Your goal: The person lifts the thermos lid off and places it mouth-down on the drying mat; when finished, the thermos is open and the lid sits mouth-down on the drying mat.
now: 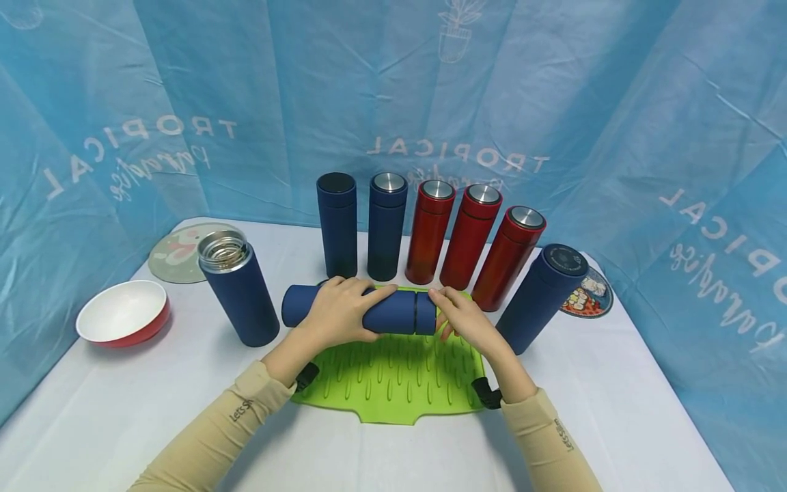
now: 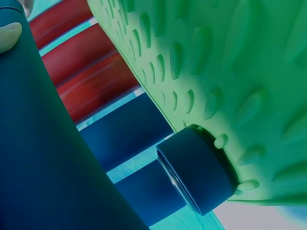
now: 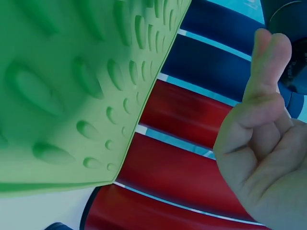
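Observation:
A dark blue thermos flask lies level above the green studded mat. My left hand wraps round its body from above. At the flask's right end, my right hand holds the lid with thumb and fingers; in the right wrist view several fingers of that hand are curled by the lid end. On the mat's far left corner rests a loose blue lid, mostly hidden behind the flask in the head view. An open blue flask with a bare steel neck stands to the left.
Behind the mat stand two capped blue flasks and three red flasks in a row. Another capped blue flask is at the right. A red-and-white bowl and a round mat sit left; a patterned plate lies right.

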